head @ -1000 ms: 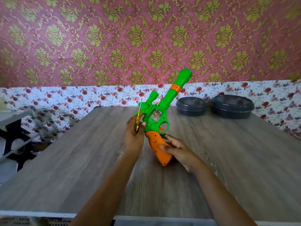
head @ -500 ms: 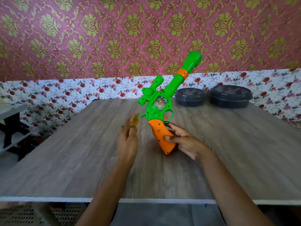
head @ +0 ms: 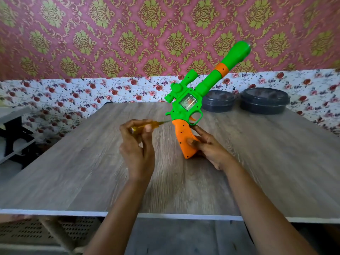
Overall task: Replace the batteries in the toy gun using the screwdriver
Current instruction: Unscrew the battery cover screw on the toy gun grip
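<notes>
A green toy gun [head: 189, 102] with an orange grip [head: 184, 137] stands tilted on the wooden table [head: 73, 172], barrel pointing up and to the right. My right hand [head: 207, 148] holds the orange grip from the right side, its butt resting on the table. My left hand [head: 137, 144] pinches a yellow-handled screwdriver [head: 147, 126] lying nearly level, its blurred tip pointing right toward the top of the grip. The tip looks close to the grip; whether it touches I cannot tell.
Two dark round lidded containers [head: 218, 101] [head: 264, 100] sit at the table's far edge behind the gun. A floral cloth covers the lower wall. A low shelf [head: 12, 126] stands off the table's left side.
The gun has shifted right and tilted further. My left hand came off the gun's body, dropped left, and turned the screwdriver from upright to nearly level, tip toward the grip.
</notes>
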Action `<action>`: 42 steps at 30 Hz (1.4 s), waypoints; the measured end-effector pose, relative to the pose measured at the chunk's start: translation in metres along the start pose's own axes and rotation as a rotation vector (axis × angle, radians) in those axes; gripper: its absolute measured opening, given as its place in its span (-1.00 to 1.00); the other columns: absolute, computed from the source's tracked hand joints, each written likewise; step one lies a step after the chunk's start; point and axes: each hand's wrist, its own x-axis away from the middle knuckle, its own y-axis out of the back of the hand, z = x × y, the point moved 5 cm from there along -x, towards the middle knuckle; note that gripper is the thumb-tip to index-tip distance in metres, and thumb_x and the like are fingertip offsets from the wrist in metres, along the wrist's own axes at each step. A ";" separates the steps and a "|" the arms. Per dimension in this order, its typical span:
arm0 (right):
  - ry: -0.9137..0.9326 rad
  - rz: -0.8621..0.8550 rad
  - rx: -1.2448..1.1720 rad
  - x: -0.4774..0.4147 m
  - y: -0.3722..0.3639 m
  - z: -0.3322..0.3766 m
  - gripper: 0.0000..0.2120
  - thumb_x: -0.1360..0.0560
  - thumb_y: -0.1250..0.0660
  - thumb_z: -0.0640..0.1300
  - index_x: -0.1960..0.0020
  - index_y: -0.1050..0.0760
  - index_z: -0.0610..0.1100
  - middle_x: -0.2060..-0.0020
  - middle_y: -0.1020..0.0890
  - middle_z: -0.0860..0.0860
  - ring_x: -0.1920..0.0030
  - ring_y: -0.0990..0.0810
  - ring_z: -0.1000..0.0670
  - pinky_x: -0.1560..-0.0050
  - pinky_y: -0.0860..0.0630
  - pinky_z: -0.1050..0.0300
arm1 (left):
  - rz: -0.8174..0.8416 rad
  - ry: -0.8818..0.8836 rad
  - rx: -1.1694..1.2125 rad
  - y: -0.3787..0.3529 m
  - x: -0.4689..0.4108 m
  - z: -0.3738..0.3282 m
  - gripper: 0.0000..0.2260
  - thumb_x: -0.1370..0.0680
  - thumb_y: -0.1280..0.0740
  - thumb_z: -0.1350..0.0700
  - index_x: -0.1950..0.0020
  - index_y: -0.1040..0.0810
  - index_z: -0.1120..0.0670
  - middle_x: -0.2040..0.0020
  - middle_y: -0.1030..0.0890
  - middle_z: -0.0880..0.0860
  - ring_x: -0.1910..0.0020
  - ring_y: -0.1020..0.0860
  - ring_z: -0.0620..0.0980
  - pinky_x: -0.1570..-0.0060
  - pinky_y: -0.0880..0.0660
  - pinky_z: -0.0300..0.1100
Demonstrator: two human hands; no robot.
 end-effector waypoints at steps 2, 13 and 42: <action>-0.017 -0.003 -0.008 -0.001 0.002 -0.002 -0.49 -0.52 -0.25 -0.24 -0.41 -0.25 0.06 -0.08 -0.60 -0.05 -0.03 -0.58 0.02 -0.18 -0.47 -0.01 | 0.063 -0.050 -0.014 -0.003 0.004 -0.005 -0.77 -0.58 -0.16 -0.12 -0.13 -0.29 -0.02 0.05 -0.60 -0.16 0.18 -0.63 -0.20 0.26 -0.56 -0.19; -0.015 0.009 -0.038 -0.002 0.004 -0.004 -0.55 -0.52 -0.25 -0.22 -0.33 -0.29 0.14 0.03 -0.64 0.05 0.03 -0.61 0.06 -0.10 -0.51 0.05 | 0.318 -0.183 -0.114 -0.021 0.016 0.000 -0.72 -0.58 -0.15 0.04 -0.29 -0.24 -0.02 0.02 -0.58 -0.07 0.08 -0.58 -0.23 0.10 -0.45 -0.50; -0.038 0.040 -0.034 -0.005 0.006 -0.007 -0.50 -0.53 -0.25 -0.20 -0.43 -0.25 0.00 -0.05 -0.61 0.02 0.00 -0.61 0.06 0.03 -0.58 0.13 | 0.361 -0.442 -0.147 -0.021 0.018 -0.015 -0.71 -0.57 -0.24 0.24 -0.29 -0.42 0.07 -0.06 -0.63 0.13 0.07 -0.59 -0.09 0.16 -0.52 -0.25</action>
